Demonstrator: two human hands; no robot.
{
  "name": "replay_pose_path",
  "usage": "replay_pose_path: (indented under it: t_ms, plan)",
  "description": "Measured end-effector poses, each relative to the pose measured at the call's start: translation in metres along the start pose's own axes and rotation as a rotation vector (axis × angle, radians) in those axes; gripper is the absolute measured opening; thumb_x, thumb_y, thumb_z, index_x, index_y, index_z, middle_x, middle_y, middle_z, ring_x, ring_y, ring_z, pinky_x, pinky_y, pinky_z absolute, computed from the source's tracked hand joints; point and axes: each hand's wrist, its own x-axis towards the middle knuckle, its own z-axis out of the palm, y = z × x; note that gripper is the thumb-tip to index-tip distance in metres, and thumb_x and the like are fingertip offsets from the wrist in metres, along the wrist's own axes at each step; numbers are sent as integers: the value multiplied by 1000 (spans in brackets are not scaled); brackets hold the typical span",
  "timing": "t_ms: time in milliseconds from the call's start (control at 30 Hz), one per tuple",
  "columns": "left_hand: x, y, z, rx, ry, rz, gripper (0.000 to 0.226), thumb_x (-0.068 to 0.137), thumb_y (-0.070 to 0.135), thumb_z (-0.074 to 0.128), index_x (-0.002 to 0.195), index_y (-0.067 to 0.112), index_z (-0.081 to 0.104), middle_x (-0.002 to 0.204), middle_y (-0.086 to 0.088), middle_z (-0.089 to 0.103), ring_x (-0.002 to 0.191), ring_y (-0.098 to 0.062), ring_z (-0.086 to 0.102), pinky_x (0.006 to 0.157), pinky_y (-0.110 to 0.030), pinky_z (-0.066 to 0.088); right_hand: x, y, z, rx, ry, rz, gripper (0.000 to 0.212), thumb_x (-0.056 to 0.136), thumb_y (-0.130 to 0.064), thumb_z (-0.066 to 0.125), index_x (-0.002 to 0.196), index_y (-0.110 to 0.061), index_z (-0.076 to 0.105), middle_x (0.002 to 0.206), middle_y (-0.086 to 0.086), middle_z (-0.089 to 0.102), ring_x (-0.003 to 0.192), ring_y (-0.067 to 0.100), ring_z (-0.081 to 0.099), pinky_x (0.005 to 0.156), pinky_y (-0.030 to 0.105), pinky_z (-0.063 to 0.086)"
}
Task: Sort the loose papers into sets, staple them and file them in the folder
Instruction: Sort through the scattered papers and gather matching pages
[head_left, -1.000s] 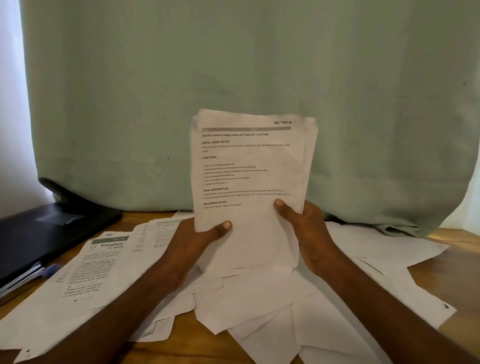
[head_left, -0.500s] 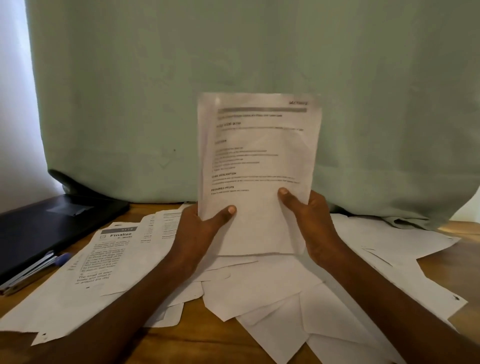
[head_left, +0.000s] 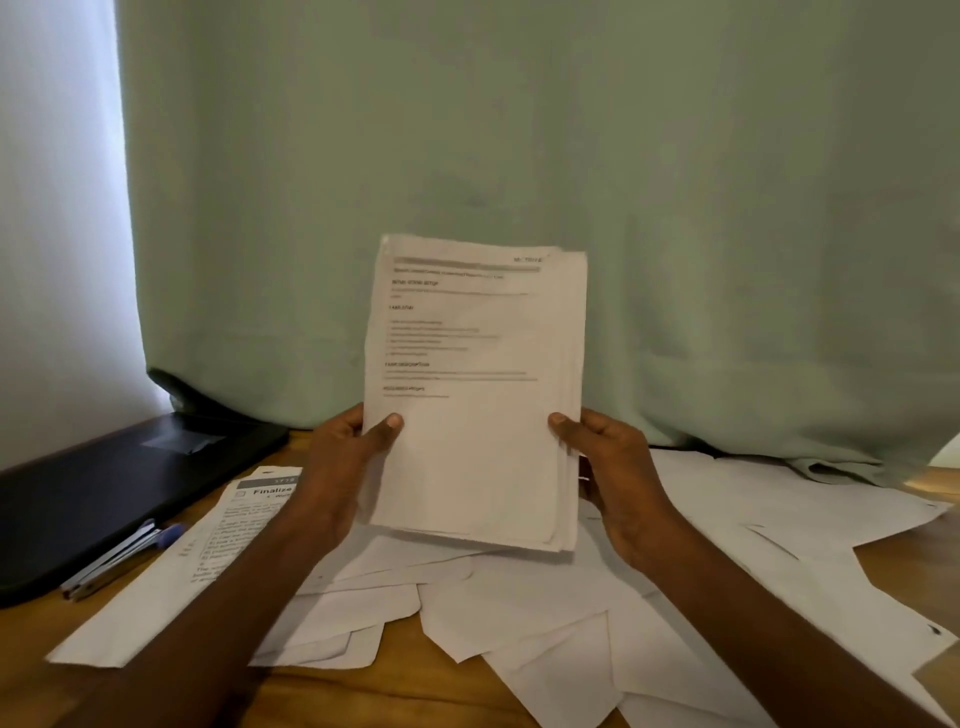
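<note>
I hold a stack of printed papers upright above the wooden table, its lower edge clear of the sheets below. My left hand grips the stack's left edge, thumb on the front page. My right hand grips the right edge the same way, and the sheets fan slightly there. More loose papers lie scattered flat on the table under my hands. One printed sheet headed "Finalize" lies at the left. A black folder rests at the far left with a metal stapler against its near edge.
A pale green curtain hangs right behind the table and drapes onto its back edge. Bare wood shows along the table's front and at the right rim. White wall fills the far left.
Both hands slid outward to the stack's side edges and lifted it off the table sheets. The pages now sit more evenly together. The view shifted, showing more of the folder and stapler.
</note>
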Motion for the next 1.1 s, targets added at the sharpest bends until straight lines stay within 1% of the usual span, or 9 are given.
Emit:
replay_pose_path:
  t_ms: [100,167,267,400,633,733,867,967,1100]
  plan:
    - [0,0,-21,20,-95,-94,32,96,15,68,128,16,69,122,-6,75,109,-28,74,95,-46,58,1,2,-4,-20,33,48,18,89,-23,79,103,-11,78,98,7,80,84,21,76,63,28,59]
    - [-3,-5,-31,20,-148,-131,36,91,18,74,126,15,71,122,-9,75,109,-32,73,89,-47,61,1,7,-4,-72,41,73,22,84,-25,83,101,-11,79,99,6,79,91,24,75,74,37,63]
    - [-8,-13,-33,30,-112,-104,38,84,17,79,121,17,74,117,-7,77,102,-29,76,72,-35,64,-1,11,-1,-151,44,91,26,80,-27,87,100,-13,80,101,5,79,103,29,73,93,49,57]
    - [-10,-18,-26,34,-32,-41,32,85,6,77,113,22,74,110,4,79,94,-12,77,64,-19,60,0,9,-5,-107,26,94,28,79,-27,87,104,-17,80,103,1,80,100,21,75,88,38,61]
    - [-14,-14,-26,14,5,13,44,74,19,82,117,19,73,109,3,79,93,-14,77,63,-20,60,3,8,-8,-59,6,135,41,81,-15,85,120,-11,74,111,3,78,107,24,73,102,47,55]
    - [-13,-14,-26,-75,42,6,44,86,15,75,130,17,67,119,-1,76,103,-19,75,77,-31,63,4,11,-10,-77,36,127,40,81,-11,84,120,-10,74,109,2,78,105,23,73,103,46,54]
    - [-12,-14,-27,-149,77,-31,48,95,13,67,142,16,57,133,-6,69,123,-30,65,109,-54,47,6,13,-11,-62,59,124,35,83,-11,83,117,-13,75,106,1,79,101,23,74,100,46,56]
    - [-13,-13,-24,-154,81,-64,42,96,11,66,137,19,60,128,-6,72,117,-29,68,104,-53,51,7,15,-13,-58,74,126,34,83,-12,82,116,-15,75,107,1,79,99,21,75,96,44,58]
    - [-16,-16,-23,-173,-25,-116,37,89,12,72,124,23,69,119,-4,76,106,-27,75,84,-44,62,6,14,-13,-39,72,141,38,84,-12,81,121,-14,73,108,0,79,103,21,74,98,45,57]
